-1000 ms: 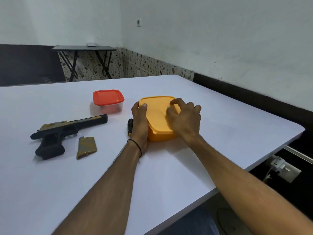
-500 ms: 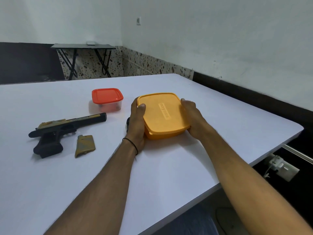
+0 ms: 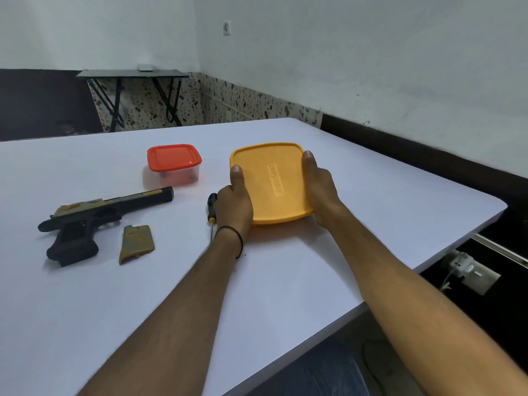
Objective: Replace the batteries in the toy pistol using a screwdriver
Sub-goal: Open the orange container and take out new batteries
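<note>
1. Progress shows at the left: the toy pistol (image 3: 94,218) lies on its side on the white table (image 3: 85,310), with a tan cover panel (image 3: 137,242) loose just right of its grip, so we judge the compartment is already opened.
2. The screwdriver (image 3: 212,207) lies idle just left of our left hand (image 3: 233,207).
3. Both hands clamp the yellow box (image 3: 271,184) by its sides, the right hand (image 3: 320,192) opposite the left. Thumbs are on the closed lid and the other fingers are hidden.
4. A red-lidded tub (image 3: 173,164) sits farther off.
5. What we judge is left: opening the box, swapping the batteries, and screwing the cover back on.
</note>
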